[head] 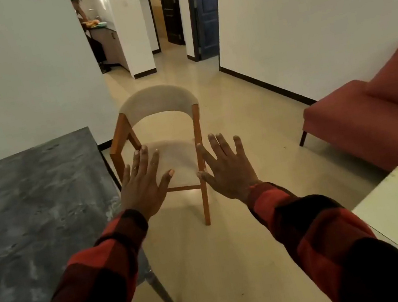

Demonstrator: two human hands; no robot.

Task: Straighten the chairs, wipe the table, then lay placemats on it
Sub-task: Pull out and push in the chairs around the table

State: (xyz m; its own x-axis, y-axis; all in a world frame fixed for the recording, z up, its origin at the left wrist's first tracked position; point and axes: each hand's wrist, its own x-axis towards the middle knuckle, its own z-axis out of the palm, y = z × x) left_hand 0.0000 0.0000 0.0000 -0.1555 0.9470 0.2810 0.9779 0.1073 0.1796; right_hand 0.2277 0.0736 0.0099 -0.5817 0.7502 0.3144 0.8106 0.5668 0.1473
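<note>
Wood-framed, cloth-padded chair; marbled table

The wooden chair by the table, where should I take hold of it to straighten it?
Judging by its pose, hold the chair by its two wooden arm rails, left hand and right hand one each, from the open seat side facing you; the curved backrest is on the far side.

chair: orange wood frame, beige padded seat and curved back, upright on floor | just off table corner | table: dark grey marbled top, bare
</note>
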